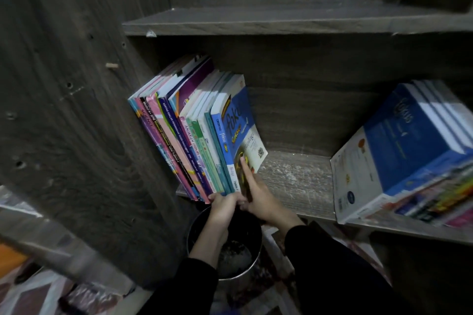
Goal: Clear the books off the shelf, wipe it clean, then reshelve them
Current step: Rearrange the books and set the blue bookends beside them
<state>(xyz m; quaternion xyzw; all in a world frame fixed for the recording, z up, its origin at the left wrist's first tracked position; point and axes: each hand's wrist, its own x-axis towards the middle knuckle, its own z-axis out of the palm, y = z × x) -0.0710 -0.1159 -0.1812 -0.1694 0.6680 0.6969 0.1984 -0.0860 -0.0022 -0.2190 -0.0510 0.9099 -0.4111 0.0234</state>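
Note:
A row of several upright books [189,130] leans against the left wall of the dark wooden shelf [297,181]. The outermost one is a blue and white book [239,123]. My left hand [222,206] curls its fingers around the bottom front edges of the row. My right hand [258,192] lies flat against the blue and white book's cover, fingers straight and pointing up. At the right end of the shelf lies a stack of books [409,156] on its side, thick blue ones on top.
A round metal bin [230,261] with crumpled waste stands on the floor under my hands. A higher shelf board [281,23] runs above. The cabinet's side panel [76,123] fills the left. A patterned mat [38,294] covers the floor.

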